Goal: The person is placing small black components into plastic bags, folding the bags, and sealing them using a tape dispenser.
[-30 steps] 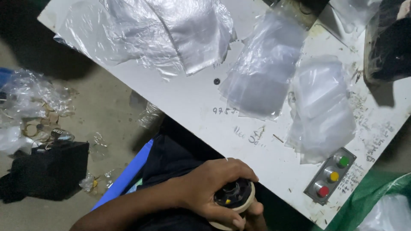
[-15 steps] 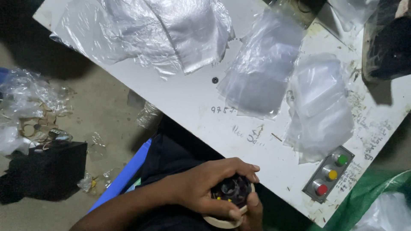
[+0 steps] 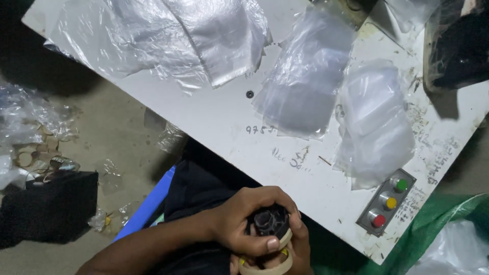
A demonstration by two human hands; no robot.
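I'm gripping a black round part (image 3: 270, 222) with both hands (image 3: 249, 229) below the bench (image 3: 224, 127) – bagging undone, clear bags (image 3: 305, 76) lying empty.

Dim, uneven light. Far above the fingers (image 3: 277, 244) the white table (image 3: 214, 122) and plastic bags (image 3: 305, 76) catch soft glare. Left of them the floor (image 3: 102, 132) lies in deep shadow, grainy and slightly soft.

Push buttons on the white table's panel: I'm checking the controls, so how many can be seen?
3, in a row on the grey panel at the table's near right corner: a green button farthest out, a yellow button in the middle, a red button nearest the person. None seems hidden.
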